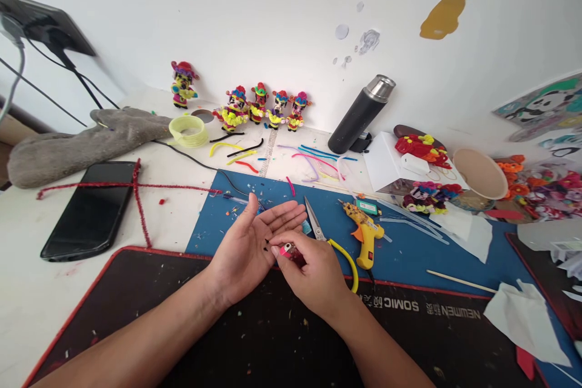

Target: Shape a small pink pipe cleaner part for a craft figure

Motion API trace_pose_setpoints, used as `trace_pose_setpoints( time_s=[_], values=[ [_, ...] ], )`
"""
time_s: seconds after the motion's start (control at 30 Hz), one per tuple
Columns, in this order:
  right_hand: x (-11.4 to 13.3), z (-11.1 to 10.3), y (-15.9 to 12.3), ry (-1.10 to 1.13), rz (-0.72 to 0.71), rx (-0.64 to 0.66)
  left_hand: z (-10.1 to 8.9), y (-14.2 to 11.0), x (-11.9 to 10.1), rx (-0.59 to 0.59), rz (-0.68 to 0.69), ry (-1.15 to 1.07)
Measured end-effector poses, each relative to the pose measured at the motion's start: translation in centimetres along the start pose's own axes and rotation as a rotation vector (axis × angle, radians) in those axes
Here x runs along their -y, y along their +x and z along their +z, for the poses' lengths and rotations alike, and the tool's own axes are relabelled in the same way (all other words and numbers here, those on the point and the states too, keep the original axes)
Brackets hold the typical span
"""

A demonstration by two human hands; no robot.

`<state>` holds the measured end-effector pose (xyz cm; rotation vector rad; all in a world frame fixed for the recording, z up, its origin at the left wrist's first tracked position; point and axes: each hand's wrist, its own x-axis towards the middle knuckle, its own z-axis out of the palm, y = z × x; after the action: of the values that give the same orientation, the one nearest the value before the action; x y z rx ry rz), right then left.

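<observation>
Our open left hand (240,257) lies palm up, tiny black flecks (266,244) on it. Our right hand (321,276) curls around a small red-and-white piece (286,249), its fingertips right beside the flecks; the piece's long axis we cannot tell.

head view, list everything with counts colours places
fuzzy hatted figures: five, multicoloured, by wall
round tape roll: one, pale yellow, back left
rolled cloth: one, grey, left
rectangular phone: one, black, left
fuzzy stems: two, dark red, across phone
cylindrical metal flask: one, black, back
cuboid box: one, white, right
steel scissors: one, silver and yellow, centre
glue gun: one, yellow, on mat
rectangular mat: one, blue, centre
flat pads: two, black, front, right
other craft bits: many, mixed
left hand: one, bare, palm up
right hand: one, bare, holding pink piece
</observation>
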<state>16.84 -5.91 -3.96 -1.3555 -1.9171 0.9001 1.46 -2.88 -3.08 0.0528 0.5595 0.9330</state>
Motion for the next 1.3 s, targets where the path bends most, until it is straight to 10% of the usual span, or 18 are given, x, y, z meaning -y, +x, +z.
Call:
trace_pose_setpoints(
  time_s=[1.3],
  values=[
    [-0.24,0.21,-0.06,-0.041,-0.03,0.039,-0.03,-0.04,0.12,-0.039,-0.001,0.042]
  ],
)
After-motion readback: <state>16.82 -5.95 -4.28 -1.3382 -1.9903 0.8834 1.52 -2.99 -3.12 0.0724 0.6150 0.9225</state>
